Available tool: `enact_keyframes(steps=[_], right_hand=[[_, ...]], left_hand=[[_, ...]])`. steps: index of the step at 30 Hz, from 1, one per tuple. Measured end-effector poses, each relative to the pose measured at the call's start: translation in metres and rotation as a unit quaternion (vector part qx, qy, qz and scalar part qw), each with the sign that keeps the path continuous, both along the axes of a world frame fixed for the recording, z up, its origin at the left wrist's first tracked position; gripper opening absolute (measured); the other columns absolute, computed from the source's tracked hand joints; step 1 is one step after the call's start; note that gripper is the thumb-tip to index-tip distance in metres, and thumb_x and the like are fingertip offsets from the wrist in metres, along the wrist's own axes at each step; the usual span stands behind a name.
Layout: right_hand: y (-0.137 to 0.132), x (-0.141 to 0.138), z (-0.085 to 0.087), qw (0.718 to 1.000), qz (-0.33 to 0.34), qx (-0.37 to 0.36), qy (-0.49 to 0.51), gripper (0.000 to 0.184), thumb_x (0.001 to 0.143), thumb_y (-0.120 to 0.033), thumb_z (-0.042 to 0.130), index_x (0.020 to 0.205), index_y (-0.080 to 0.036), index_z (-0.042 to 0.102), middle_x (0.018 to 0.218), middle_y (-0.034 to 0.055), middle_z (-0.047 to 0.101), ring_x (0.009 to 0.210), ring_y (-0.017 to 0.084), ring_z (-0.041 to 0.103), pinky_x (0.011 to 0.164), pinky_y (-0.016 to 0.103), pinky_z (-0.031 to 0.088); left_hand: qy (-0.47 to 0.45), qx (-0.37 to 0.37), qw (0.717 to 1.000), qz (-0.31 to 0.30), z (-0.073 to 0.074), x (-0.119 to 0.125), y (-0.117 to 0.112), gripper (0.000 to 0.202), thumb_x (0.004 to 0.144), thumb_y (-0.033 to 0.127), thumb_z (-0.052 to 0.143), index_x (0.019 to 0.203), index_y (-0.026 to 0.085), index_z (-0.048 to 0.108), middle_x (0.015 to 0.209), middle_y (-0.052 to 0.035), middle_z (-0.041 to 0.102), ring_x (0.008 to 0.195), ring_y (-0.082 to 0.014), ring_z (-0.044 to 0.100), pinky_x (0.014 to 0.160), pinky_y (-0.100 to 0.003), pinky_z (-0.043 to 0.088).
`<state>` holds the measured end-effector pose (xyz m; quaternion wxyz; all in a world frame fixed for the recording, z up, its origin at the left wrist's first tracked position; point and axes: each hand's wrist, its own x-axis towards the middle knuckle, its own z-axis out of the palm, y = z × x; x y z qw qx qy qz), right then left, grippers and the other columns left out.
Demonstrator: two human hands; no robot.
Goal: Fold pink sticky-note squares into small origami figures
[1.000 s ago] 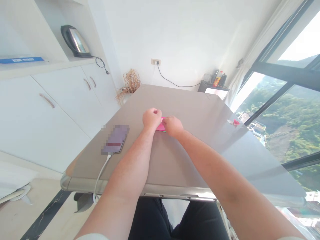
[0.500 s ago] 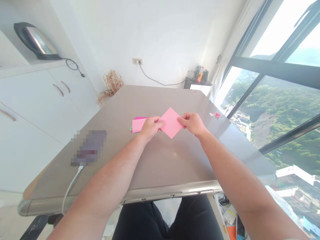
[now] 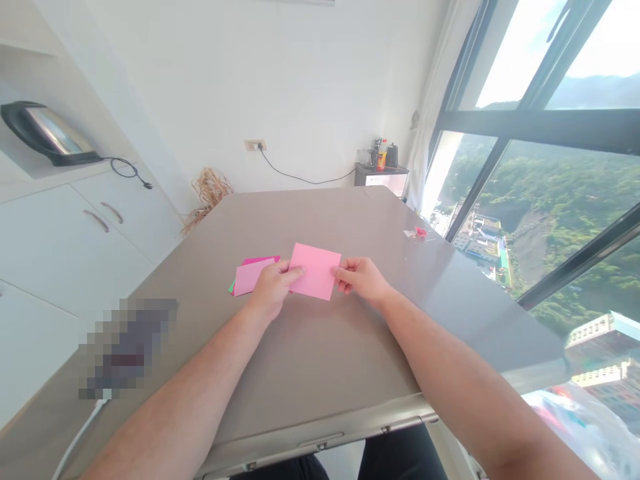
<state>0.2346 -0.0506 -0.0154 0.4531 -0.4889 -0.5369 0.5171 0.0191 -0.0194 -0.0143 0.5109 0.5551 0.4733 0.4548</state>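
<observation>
Pink sheet (image 3: 315, 273): we have it between our two hands, over the middle of the table (image 3: 325, 373), slightly turned, its flat face towards us; whether its lower edge touches the tabletop, we cannot tell.
Left hand (image 3: 271, 288): we pinch the sheet's left edge, thumb lying on its face, the other fingers mostly hidden behind.
Right hand (image 3: 363, 279): we pinch the right edge between thumb and bent forefinger, fingers closed narrow on the paper.
Paper stack (image 3: 250, 276): just beside our left hand, we see light pink on top, magenta behind, a green corner at the left.
Phone (image 3: 133, 347): blurred out, it lies near our left forearm with a white cable (image 3: 83, 433) at its near end.
Far right edge: we see a small red-pink piece (image 3: 421, 232) on the tabletop, well apart from our hands.
</observation>
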Motion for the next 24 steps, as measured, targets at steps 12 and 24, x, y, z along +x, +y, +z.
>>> enact_keyframes(steps=[12,24], right_hand=[[0.005,-0.006,0.017,0.998,-0.045,-0.019,-0.029,0.019,0.078,-0.027,0.069,0.066,-0.021,0.057,0.057,-0.0009,0.064,0.053,0.013,0.059,0.05,0.023,0.048],[0.016,-0.013,0.012,0.991,-0.022,0.131,-0.001,0.046,0.069,-0.016,0.063,0.114,-0.025,0.063,0.122,0.0059,0.07,0.084,0.015,0.07,0.069,0.029,0.055]], left_hand=[[-0.021,0.006,0.999,0.023,-0.002,-0.003,0.004,0.025,0.062,0.039,0.079,0.069,0.017,0.068,0.063,0.0007,0.062,0.056,-0.0139,0.053,0.053,-0.025,0.038],[-0.06,0.011,0.994,0.087,-0.004,-0.013,0.018,0.025,0.063,0.041,0.075,0.068,0.019,0.065,0.055,0.0031,0.051,0.047,-0.0099,0.042,0.045,-0.025,0.027]])
